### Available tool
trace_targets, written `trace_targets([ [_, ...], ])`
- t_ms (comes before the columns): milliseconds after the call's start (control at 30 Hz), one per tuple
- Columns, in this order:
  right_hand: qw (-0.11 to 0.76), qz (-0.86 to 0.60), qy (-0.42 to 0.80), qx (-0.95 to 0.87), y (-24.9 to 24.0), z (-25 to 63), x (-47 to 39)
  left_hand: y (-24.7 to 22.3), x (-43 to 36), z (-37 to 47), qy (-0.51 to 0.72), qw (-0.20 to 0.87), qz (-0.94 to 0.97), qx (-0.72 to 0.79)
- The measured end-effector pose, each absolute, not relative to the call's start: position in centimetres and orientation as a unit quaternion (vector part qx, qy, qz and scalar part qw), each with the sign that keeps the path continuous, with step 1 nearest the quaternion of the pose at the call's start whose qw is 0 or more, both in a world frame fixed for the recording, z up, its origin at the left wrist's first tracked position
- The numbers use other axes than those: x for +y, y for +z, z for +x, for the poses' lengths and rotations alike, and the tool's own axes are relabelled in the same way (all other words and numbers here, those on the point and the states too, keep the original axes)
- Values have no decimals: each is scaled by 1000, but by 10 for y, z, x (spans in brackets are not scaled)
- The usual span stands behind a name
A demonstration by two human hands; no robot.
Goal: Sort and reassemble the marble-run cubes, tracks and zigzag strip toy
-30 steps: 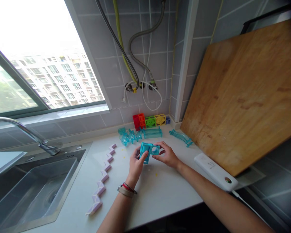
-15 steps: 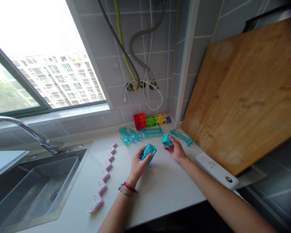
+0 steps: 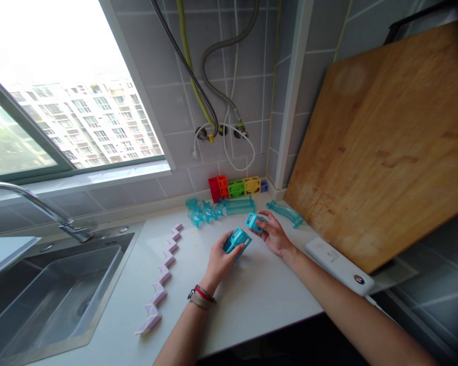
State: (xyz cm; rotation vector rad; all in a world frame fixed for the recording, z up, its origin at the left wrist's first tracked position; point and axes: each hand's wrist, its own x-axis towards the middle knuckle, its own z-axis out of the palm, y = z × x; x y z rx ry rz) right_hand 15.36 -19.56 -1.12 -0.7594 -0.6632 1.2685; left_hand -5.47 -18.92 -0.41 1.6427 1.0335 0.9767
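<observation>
My left hand [image 3: 222, 256] is closed around a teal plastic block [image 3: 238, 240] with cut-out sides, held tilted above the white counter. To its upper right, my right hand [image 3: 275, 235] pinches a smaller teal block [image 3: 254, 222] that has a square opening facing left. A small gap separates the two blocks. Behind them lie clear teal track pieces: several curved ones [image 3: 203, 213], a straight one [image 3: 239, 205] and a long bent one [image 3: 286, 213] near the cutting board.
Along the wall stands a row of red [image 3: 218, 188], green [image 3: 236, 188] and yellow blocks [image 3: 252, 185]. A lilac zigzag strip [image 3: 165, 275] lies left, beside the sink [image 3: 99, 312]. At right are a white device [image 3: 339, 267] and a leaning wooden board [image 3: 389, 137].
My right hand has brought the smaller block left, closer to the block in my left hand, and turned it. The left block has tilted slightly to the right.
</observation>
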Motion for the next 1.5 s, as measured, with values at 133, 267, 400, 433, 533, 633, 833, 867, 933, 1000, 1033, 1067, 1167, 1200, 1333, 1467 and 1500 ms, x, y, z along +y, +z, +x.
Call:
trace_targets([
  [133,681,-358,564,-301,-14,152,-194,-6,-189,-54,391,467,676,415],
  [267,694,-370,542,-295,-19,151,-192,-7,-189,-53,391,460,678,420],
  [400,668,-374,552,-330,-18,151,-194,-6,-189,-53,395,458,675,423],
  [433,663,-373,553,-340,-17,150,-195,-5,-189,-53,393,455,677,425],
  [533,662,-377,542,-355,-15,148,-196,-3,-189,-54,391,451,681,425],
  [633,663,-387,538,-348,-16,146,-196,-2,-189,-54,390,457,679,423],
  [833,649,-405,536,-357,-15,144,-196,-2,-190,-54,399,468,671,414],
  [867,648,-407,536,-356,-14,144,-197,-2,-190,-54,397,467,672,415],
  [933,647,-409,540,-351,-13,144,-197,-3,-189,-54,394,464,676,414],
  [1000,644,-408,545,-350,-14,145,-198,-4,-189,-54,393,462,679,413],
  [1033,642,-406,547,-352,-15,145,-197,-4,-189,-54,393,460,681,413],
  [1067,641,-404,548,-355,-16,145,-197,-4,-189,-54,392,459,683,412],
  [1167,643,-400,548,-356,-18,146,-197,-4,-189,-54,387,455,688,411],
  [1200,643,-398,549,-355,-19,146,-197,-4,-189,-54,385,453,690,413],
  [1333,643,-398,551,-352,-17,145,-197,-4,-190,-54,387,440,691,422],
  [1467,641,-404,552,-349,-14,145,-198,-6,-190,-54,394,434,691,423],
  [1500,640,-404,553,-349,-14,145,-198,-6,-190,-54,394,433,691,424],
])
